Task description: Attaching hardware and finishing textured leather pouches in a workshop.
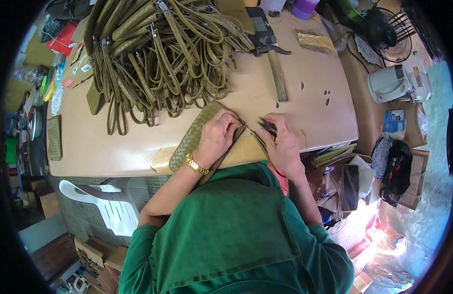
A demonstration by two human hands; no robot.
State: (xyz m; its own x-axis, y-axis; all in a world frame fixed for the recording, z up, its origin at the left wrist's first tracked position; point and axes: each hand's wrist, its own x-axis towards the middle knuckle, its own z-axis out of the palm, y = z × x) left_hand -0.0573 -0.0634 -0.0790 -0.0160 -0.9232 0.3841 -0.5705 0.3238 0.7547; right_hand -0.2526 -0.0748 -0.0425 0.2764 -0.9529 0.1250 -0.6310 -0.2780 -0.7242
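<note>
We see an olive woven pouch [190,142] at the near edge of the table [329,117], partly under the left hand [219,133], whose thumb and fingers are pinched together at its right corner. To the right, the right hand [282,142] is curled around a small dark object [268,127], perhaps a tool; blur keeps us from telling. Beyond them, we see heaped olive straps [163,63] far left and a flat bar [278,78].
</note>
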